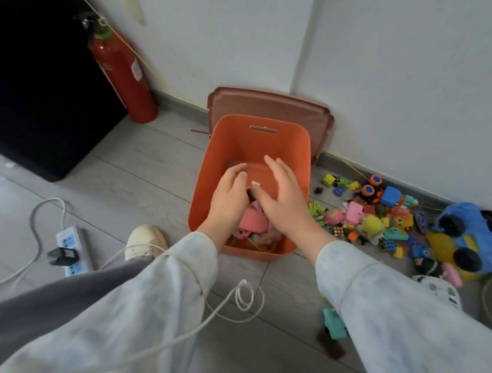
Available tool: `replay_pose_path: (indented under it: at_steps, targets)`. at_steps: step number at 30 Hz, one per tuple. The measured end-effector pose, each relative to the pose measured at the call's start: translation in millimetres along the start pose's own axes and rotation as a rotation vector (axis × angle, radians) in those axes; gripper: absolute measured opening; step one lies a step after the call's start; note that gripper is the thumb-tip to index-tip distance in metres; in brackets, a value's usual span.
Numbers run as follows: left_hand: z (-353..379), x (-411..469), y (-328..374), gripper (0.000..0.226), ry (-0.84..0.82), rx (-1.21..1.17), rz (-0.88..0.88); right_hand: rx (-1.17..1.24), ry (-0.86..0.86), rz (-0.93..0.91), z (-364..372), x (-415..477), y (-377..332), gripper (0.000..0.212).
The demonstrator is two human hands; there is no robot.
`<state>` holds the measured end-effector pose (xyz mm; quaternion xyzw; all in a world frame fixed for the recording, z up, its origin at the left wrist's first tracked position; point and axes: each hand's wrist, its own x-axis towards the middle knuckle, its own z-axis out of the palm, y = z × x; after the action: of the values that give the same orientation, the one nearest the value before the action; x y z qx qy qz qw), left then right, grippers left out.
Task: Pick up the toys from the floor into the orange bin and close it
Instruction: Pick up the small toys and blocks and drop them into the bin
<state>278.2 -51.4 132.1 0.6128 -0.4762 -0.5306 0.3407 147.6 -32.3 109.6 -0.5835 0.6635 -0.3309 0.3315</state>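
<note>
Since both hands hover over the bin, scooping is my guess for this step. Nearest, a small teal plastic toy (335, 325) lies on the floor by the right sleeve. The right hand (283, 199) is flat with fingers spread, holding nothing. The left hand (230, 194) curls down into the tall orange plastic bin (211, 170), and I can't tell if it grips anything. Just right of the bin sits a heap of small bright plastic blocks and plush toys (378, 217). They're probably light, so grab handfuls. The big blue-and-yellow toy car (473, 238) looks bulky, so take its body two-handed. The brownish plastic lid (271, 103) leans on the wall behind.
</note>
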Motion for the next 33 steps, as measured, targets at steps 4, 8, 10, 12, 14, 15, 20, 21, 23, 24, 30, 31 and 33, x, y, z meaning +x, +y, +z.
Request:
replay_pose_path:
  at_steps: [4,8,10,12,14,15,20,21,23,24,30,31,33]
  targets:
    - [9.4,-7.4,9.7,0.034,-0.005,-0.008,0.023,-0.096,-0.014,-0.029,-24.3,-5.0,5.5,0.071]
    - [34.1,-19.3,25.0,0.035,-0.025,0.022,0.127,-0.252,-0.012,-0.053,-78.8,-14.1,10.5,0.074]
    - [52.1,-26.0,32.0,0.036,-0.056,0.052,0.191,-0.357,-0.046,-0.057,-115.1,-23.2,15.6,0.074]
    - [76.0,-34.8,41.9,0.037,-0.091,0.082,0.249,-0.436,-0.042,-0.036,-155.4,-33.1,25.3,0.073]
    - [100.9,-40.9,50.6,0.037,-0.110,0.112,0.300,-0.493,-0.017,-0.016,-189.1,-40.6,36.7,0.073]
    - [117.0,-43.1,54.3,0.037,-0.125,0.118,0.321,-0.519,-0.009,0.002,-205.4,-45.4,43.4,0.074]
    - [190.9,-50.6,51.7,0.037,-0.222,0.176,0.328,-0.571,0.022,0.081,-263.5,-74.2,87.3,0.074]
    - [206.3,-52.4,48.4,0.037,-0.249,0.196,0.316,-0.557,0.031,0.115,-272.4,-81.5,102.5,0.074]
    - [225.4,-53.2,39.0,0.037,-0.284,0.236,0.295,-0.528,0.048,0.180,-277.6,-92.1,131.3,0.075]
    - [233.2,-52.5,34.4,0.037,-0.297,0.254,0.289,-0.517,0.056,0.211,-277.4,-96.3,145.2,0.076]
    - [271.3,-28.2,-5.0,0.039,-0.308,0.429,0.284,-0.438,0.046,0.334,-255.1,-100.6,228.3,0.081]
    - [273.8,-22.3,-13.5,0.040,-0.305,0.453,0.271,-0.432,0.047,0.349,-252.0,-99.6,237.0,0.080]
    - [275.7,-12.7,-28.4,0.043,-0.312,0.515,0.219,-0.424,0.062,0.376,-245.6,-97.3,252.3,0.080]
